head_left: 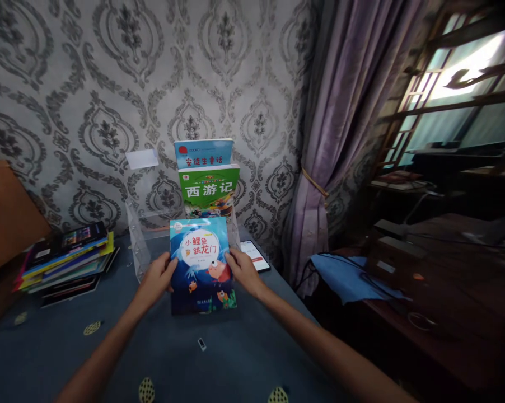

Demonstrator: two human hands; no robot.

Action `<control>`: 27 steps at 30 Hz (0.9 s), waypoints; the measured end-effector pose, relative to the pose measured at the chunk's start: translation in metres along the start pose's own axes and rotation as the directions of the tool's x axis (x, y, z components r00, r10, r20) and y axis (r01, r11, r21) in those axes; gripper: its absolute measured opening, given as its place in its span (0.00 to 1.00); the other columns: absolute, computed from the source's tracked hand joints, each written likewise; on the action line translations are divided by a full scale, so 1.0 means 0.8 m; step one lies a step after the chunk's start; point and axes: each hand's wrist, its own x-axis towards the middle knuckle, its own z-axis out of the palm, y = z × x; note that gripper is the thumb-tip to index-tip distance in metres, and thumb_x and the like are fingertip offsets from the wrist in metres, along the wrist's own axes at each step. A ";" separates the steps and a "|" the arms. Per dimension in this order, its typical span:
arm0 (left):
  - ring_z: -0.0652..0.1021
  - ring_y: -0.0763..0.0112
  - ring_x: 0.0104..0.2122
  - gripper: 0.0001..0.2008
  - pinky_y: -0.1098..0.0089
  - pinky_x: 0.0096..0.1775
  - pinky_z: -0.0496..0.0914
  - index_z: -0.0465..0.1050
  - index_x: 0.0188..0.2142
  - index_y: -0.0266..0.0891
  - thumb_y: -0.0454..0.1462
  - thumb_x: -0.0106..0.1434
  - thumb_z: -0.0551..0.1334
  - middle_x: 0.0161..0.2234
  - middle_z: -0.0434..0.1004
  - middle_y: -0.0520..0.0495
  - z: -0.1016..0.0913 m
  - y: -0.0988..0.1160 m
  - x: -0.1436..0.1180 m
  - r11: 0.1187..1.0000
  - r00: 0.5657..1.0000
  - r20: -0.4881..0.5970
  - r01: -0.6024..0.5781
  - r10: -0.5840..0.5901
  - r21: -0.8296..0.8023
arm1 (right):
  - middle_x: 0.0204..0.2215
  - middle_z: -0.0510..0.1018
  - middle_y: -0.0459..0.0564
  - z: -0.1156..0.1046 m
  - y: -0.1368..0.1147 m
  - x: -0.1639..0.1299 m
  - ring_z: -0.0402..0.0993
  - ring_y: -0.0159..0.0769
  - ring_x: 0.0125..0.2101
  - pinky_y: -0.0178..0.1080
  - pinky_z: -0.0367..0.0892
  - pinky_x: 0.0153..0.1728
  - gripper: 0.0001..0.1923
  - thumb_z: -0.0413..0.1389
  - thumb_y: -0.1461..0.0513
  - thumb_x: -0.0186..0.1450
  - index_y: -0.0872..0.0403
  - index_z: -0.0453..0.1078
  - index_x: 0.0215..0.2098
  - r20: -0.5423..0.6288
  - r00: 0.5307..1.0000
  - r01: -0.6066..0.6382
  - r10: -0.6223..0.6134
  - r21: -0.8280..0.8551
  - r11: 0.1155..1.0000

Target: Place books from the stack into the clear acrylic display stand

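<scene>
Holding blue picture book (202,263) upright by both side edges | left hand (157,278) and right hand (243,270) closed on it, level | long axis vertical | I note clear stand (140,238) just behind, two books (208,184) in it.

Blue fish-patterned book (202,263), green book (209,190), grey damask wallpaper (88,73), purple curtain (340,112).

Head-worn view, forward-down, close over table (244,358)
</scene>
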 end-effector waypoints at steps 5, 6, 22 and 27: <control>0.69 0.74 0.18 0.19 0.72 0.16 0.69 0.60 0.26 0.42 0.54 0.54 0.59 0.21 0.56 0.59 0.003 0.020 0.036 0.999 1.000 0.024 0.003 -0.002 -0.038 | 0.18 0.66 0.43 -0.025 -0.003 0.032 0.64 0.34 0.21 0.33 0.55 0.22 0.15 0.47 0.55 0.68 0.51 0.62 0.25 0.009 1.000 0.027 -0.026 -0.032 0.999; 0.69 0.74 0.18 0.19 0.72 0.16 0.70 0.60 0.26 0.42 0.53 0.53 0.59 0.21 0.56 0.59 0.004 0.025 0.043 0.999 1.000 0.021 0.000 0.001 -0.044 | 0.18 0.66 0.43 -0.029 -0.004 0.039 0.64 0.34 0.21 0.33 0.56 0.23 0.15 0.47 0.55 0.68 0.51 0.62 0.25 0.003 0.999 0.034 -0.034 -0.040 0.999; 0.70 0.74 0.20 0.11 0.73 0.19 0.71 0.63 0.29 0.40 0.43 0.61 0.61 0.22 0.60 0.57 -0.011 0.084 0.116 0.987 0.984 -0.101 -0.152 0.147 -0.046 | 0.19 0.64 0.42 -0.071 -0.031 0.139 0.65 0.33 0.23 0.33 0.59 0.25 0.14 0.47 0.57 0.67 0.51 0.58 0.23 -0.038 0.988 0.147 -0.153 -0.123 0.981; 0.71 0.74 0.22 0.11 0.73 0.23 0.72 0.63 0.31 0.40 0.43 0.63 0.61 0.23 0.62 0.56 -0.020 0.103 0.143 0.971 0.958 -0.172 -0.236 0.227 -0.033 | 0.20 0.65 0.44 -0.084 -0.052 0.176 0.66 0.35 0.25 0.35 0.59 0.28 0.14 0.47 0.59 0.68 0.50 0.57 0.24 -0.077 0.978 0.179 -0.195 -0.171 0.969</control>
